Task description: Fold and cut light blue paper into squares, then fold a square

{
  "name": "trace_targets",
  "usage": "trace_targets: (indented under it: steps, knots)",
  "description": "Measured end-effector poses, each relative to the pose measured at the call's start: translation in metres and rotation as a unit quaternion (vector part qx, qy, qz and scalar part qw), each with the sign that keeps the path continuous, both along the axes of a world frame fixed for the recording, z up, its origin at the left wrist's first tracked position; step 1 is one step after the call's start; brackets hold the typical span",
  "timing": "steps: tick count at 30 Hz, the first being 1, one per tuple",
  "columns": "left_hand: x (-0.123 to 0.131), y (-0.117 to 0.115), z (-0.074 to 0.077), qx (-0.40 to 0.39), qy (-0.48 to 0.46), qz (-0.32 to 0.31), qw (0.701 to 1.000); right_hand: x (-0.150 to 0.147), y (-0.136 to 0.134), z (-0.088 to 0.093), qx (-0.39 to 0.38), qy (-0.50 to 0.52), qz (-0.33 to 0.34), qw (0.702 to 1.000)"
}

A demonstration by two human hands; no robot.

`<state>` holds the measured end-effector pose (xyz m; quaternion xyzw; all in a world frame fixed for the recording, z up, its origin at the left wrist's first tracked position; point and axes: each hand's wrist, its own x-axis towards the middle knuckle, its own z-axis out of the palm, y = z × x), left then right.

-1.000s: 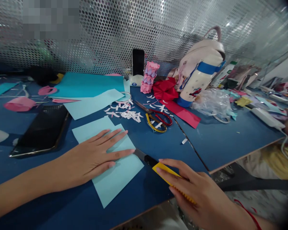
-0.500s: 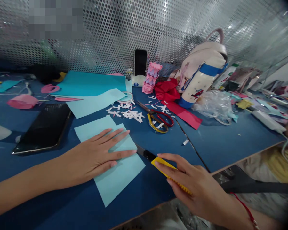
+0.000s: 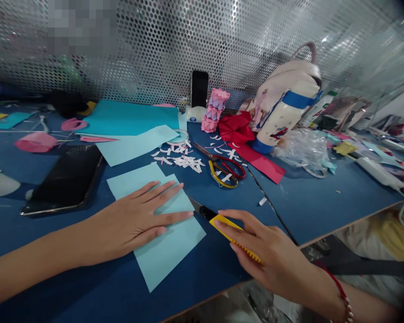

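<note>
Light blue paper [image 3: 173, 255] lies on the dark blue table, with overlapping edges at its upper side. My left hand [image 3: 144, 215] rests flat on it, fingers spread toward the right. In my right hand [image 3: 265, 251] is a yellow utility knife [image 3: 235, 235] with a black tip section, its blade pointing up and left. The blade reaches the right edge of the paper, close to my left index fingertip or thumb side; part of it is hidden by the paper's edge.
Scissors [image 3: 224, 168] and white paper scraps [image 3: 185, 161] lie beyond the paper. A phone [image 3: 65, 179] is at left. Teal sheets [image 3: 131, 117], a red paper strip [image 3: 262, 163], a bottle [image 3: 286, 116] and a plastic bag [image 3: 303, 150] stand or lie farther back.
My right hand and the knife have shifted slightly left, bringing the blade further in along the paper's edge. My left hand stays on the paper; the whole view has moved a little.
</note>
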<state>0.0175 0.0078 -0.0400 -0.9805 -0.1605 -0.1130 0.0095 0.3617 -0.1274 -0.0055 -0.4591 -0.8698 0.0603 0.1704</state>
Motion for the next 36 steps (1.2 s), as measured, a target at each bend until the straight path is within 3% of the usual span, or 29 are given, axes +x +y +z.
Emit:
trace_targets:
  steps: [36]
  knots:
    - [0.003, 0.001, 0.005, -0.018, -0.012, -0.007, 1.000, -0.010, 0.035, -0.004, 0.025, 0.013, 0.021, 0.999]
